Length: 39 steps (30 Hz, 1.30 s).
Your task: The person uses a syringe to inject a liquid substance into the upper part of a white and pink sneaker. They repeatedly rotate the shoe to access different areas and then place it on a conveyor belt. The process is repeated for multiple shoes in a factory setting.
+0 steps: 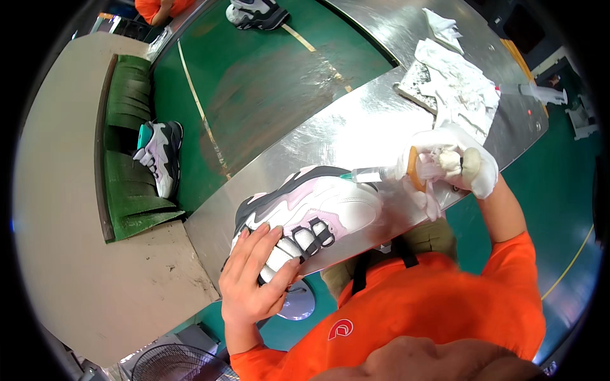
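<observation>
A white, pink and black sneaker (330, 203) lies on its side on the metal table (210, 219) in front of me. My bare left hand (257, 270) grips it around the laces and tongue, with the fingers over its upper. In my right hand (467, 159), which wears a white glove, is a syringe (368, 174) with a green tip. That tip meets the shoe along the seam between the upper and the dark sole edge. The glove hides part of the syringe's barrel.
White rags (454, 82) lie at the back right beside a second syringe (537, 93). Beyond the table runs a green conveyor belt (254, 82) carrying a sneaker (257, 14). Another sneaker (162, 159) is by the green flaps (130, 95) on the left. A fan (178, 365) stands low at left.
</observation>
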Available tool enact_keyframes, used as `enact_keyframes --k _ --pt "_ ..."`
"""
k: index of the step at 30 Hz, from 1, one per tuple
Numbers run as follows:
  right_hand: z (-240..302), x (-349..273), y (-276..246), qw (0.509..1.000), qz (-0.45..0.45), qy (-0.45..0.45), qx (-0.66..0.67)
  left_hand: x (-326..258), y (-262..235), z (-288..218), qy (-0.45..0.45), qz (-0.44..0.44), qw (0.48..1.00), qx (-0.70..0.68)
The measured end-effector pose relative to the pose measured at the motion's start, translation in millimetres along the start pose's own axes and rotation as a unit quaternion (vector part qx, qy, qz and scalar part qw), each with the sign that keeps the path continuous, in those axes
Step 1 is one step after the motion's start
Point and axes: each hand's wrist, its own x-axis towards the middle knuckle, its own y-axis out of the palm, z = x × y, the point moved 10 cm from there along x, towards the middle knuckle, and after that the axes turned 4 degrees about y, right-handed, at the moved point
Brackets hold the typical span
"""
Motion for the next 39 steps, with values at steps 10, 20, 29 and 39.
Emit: enact_keyframes --k 10,20,29,39 --pt "-48 -22 -19 0.994 -0.091 -0.042 0.043 -22 6 -30 -0.068 -0.021 0.997 0.038" --pt "-57 -42 7 0.958 0.03 -0.116 0.26 -32 20 -54 -0.082 -0.049 0.992 0.085" --pt "-58 -61 20 0.944 -0.011 -0.138 0.299 -31 23 -61 -0.065 -0.037 0.992 0.103" --pt "-52 -71 31 0.938 -0.049 -0.178 0.294 -28 22 -66 -0.053 -0.047 0.992 0.103"
